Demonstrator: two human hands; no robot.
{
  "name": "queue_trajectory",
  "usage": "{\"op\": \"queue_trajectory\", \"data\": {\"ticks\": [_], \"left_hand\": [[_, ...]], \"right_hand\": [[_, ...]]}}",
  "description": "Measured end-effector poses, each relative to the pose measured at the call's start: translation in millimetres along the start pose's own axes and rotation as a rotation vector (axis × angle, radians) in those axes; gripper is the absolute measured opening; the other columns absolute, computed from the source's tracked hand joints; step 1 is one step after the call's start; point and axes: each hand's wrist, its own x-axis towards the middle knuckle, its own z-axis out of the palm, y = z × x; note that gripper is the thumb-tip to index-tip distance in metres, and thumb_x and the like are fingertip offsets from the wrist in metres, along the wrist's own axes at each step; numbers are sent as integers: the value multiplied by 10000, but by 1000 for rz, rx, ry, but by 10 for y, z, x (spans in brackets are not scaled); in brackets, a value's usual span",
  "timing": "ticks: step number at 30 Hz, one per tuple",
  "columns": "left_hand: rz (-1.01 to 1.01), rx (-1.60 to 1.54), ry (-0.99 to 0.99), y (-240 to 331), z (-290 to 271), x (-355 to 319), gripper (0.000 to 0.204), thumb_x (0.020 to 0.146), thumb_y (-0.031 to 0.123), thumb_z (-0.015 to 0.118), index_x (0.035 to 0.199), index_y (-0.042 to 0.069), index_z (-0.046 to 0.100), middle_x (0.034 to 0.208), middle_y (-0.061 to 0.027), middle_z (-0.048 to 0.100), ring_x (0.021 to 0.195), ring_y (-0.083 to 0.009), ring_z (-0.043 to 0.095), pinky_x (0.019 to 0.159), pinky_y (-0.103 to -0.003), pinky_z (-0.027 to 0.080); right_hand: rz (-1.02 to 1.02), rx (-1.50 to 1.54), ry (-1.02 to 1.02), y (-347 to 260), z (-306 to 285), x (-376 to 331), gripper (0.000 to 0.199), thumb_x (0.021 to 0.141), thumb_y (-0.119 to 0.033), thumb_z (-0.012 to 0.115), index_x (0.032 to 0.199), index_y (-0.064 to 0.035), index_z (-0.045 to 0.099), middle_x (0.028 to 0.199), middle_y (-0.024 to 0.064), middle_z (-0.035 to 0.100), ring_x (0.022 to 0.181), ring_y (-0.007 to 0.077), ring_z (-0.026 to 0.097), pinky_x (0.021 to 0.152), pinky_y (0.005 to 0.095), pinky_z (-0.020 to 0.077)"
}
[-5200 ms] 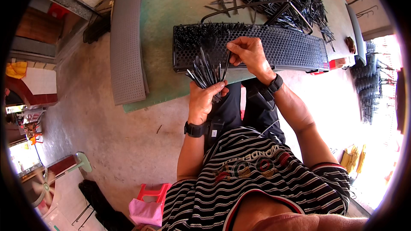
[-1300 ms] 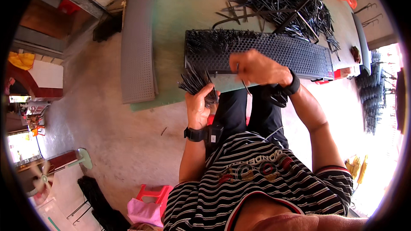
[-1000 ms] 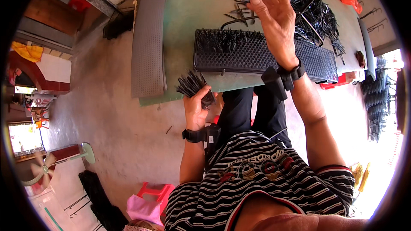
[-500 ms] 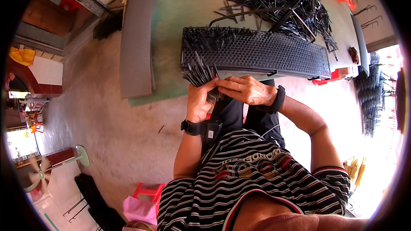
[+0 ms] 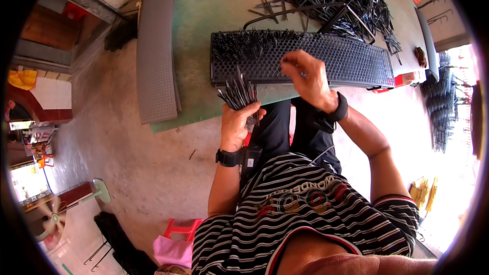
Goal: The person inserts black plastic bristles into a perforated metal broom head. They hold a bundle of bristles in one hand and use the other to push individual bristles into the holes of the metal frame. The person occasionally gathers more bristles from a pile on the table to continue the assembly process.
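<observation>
My left hand (image 5: 238, 122) is closed round a bundle of thin, dark, glossy strips (image 5: 239, 91), their tips fanning upward. My right hand (image 5: 310, 79) is over the front of a black perforated rack (image 5: 351, 63) with rows of small holes. Its fingers are curled together, and whatever they hold, if anything, is too small or hidden to make out. At the left end of the rack, many dark strips (image 5: 244, 44) stand upright in the holes. The rack's right part shows bare holes.
A large heap of loose dark strips (image 5: 346, 0) lies behind the rack on the green table (image 5: 198, 71), with a black metal frame (image 5: 333, 19) leaning over it. Grey perforated panels (image 5: 158, 56) lie at the left edge. A red stool (image 5: 181, 228) stands behind me.
My right hand has left the bundle and moved up and right over the rack. My left hand keeps its hold on the strips, nearly in place. The view has shifted slightly.
</observation>
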Motion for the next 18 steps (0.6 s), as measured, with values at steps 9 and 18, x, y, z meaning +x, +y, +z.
{"op": "queue_trajectory", "data": {"ticks": [9,18], "left_hand": [[51,-141,72,-19,110,12,206,740,-66,646,940,-50,602,781,-124,643,633,-242,654,544,-340,558],[35,-180,143,-11,112,35,209,718,-65,678,915,-55,609,756,-127,639,586,-236,651,505,-322,553]], "right_hand": [[130,41,220,186,225,346,258,865,7,553,1090,-4,427,768,119,643,709,176,681,567,242,514],[98,-25,165,393,362,355,212,840,-1,561,1035,-25,481,746,145,620,660,264,658,554,321,506]]}}
